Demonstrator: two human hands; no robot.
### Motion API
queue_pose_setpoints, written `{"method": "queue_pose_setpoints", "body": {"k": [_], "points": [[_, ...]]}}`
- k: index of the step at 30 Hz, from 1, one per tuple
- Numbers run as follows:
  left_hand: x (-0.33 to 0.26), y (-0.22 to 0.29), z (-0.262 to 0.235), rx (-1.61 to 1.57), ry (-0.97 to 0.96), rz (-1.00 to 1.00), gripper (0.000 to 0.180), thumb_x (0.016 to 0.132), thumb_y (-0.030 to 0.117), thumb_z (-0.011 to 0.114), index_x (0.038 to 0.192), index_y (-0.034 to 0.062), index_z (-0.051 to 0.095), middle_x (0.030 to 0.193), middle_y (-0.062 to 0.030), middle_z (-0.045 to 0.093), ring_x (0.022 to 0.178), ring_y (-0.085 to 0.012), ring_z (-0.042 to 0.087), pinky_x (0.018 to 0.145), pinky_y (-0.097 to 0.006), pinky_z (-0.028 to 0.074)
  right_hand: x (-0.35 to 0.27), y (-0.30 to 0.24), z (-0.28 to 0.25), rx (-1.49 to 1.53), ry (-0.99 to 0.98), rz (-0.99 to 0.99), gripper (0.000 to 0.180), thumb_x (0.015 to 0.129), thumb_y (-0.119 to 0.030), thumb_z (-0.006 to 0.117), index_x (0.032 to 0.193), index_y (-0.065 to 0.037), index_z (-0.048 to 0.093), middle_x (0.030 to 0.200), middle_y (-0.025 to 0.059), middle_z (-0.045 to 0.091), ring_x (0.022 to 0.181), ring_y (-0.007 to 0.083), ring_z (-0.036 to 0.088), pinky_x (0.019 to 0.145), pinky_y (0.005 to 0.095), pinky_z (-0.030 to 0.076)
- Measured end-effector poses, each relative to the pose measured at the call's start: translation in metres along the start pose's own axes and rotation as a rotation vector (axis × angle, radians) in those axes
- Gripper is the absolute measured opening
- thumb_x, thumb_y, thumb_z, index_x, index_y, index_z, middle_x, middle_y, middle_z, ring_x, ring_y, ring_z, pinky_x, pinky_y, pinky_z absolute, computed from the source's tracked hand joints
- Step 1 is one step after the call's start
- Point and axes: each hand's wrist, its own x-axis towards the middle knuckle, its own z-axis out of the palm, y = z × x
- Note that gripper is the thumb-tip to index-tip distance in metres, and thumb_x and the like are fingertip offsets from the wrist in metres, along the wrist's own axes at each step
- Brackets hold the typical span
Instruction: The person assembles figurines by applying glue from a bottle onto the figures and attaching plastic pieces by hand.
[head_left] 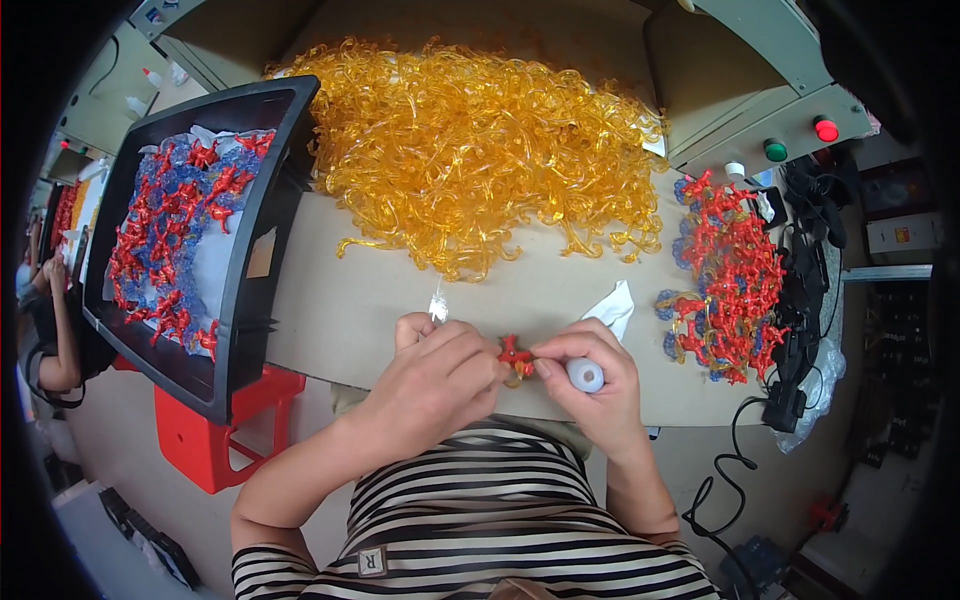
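Between my hands, over the table's near edge, is a small red plastic figure (514, 352) with a bit of amber plastic at its lower side. My left hand (440, 378) is closed, its fingertips pinching the figure's left side. My right hand (597, 385) wraps round a white, round-ended thing like a small bottle (585, 375), its thumb and finger beside the figure's right side. The bottle's far end is hidden. Just beyond my left fingers lies a clear, shiny scrap (438, 302). A crumpled white tissue (612, 308) rests past my right hand.
A large heap of curly amber plastic pieces (480, 150) covers the far table. Left stands a black bin (262, 265) of red and blue pieces, near a red stool (205, 435). Assembled red figures (735, 280) pile up right, beside black cables (808, 260) and a button panel (800, 143).
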Motion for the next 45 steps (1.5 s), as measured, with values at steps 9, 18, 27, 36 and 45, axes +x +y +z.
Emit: {"method": "queue_pose_setpoints", "body": {"k": [9,18,27,36,45], "points": [[0.01,0.001,-0.028,-0.359,-0.332,-0.083,0.016,0.068,0.003,0.063,0.078,0.0118,0.054,0.074,-0.0003,0.053,0.074,-0.0161,0.052,0.079,-0.033,0.028,0.021,-0.015,-0.022,0.055,-0.518,-0.032,0.016,0.071,0.002,0.065,0.086,-0.003,0.065,0.079,0.004,0.057,0.073,0.0138,0.056,0.064,0.0244,0.044],[0.013,0.013,-0.025,0.347,-0.121,0.108,0.017,0.067,0.008,0.065,0.08,0.0104,0.054,0.085,-0.0012,0.057,0.079,-0.0149,0.054,0.077,-0.034,0.029,-0.003,-0.014,-0.009,0.032,-0.124,0.13,0.01,0.077,-0.002,0.064,0.086,-0.002,0.061,0.079,0.0019,0.059,0.072,0.0095,0.055,0.067,0.0219,0.044],[0.007,0.003,-0.002,0.715,0.033,0.242,0.011,0.072,0.018,0.056,0.08,0.0137,0.05,0.091,-0.0049,0.057,0.087,-0.0132,0.054,0.076,-0.033,0.025,-0.009,0.0,0.021,0.158,0.09,0.277,0.011,0.08,-0.007,0.063,0.088,-0.002,0.057,0.078,-0.001,0.058,0.071,0.0032,0.05,0.063,0.0187,0.043],[0.014,0.003,-0.008,0.846,-0.043,0.349,0.012,0.072,0.022,0.053,0.079,0.0142,0.048,0.09,-0.0049,0.057,0.088,-0.0132,0.053,0.073,-0.033,0.025,-0.005,0.002,0.023,0.527,0.026,0.487,0.01,0.084,-0.011,0.059,0.088,-0.003,0.054,0.068,-0.0024,0.051,0.057,0.0041,0.046,0.05,0.0185,0.039],[0.019,0.005,-0.011,0.865,-0.054,0.4,0.01,0.072,0.021,0.053,0.076,0.015,0.046,0.087,-0.0037,0.058,0.086,-0.0124,0.053,0.072,-0.032,0.023,-0.009,0.007,0.029,0.589,0.056,0.447,0.007,0.082,-0.007,0.057,0.083,-0.005,0.051,0.065,-0.0034,0.048,0.054,0.0023,0.043,0.048,0.0177,0.036]]}}
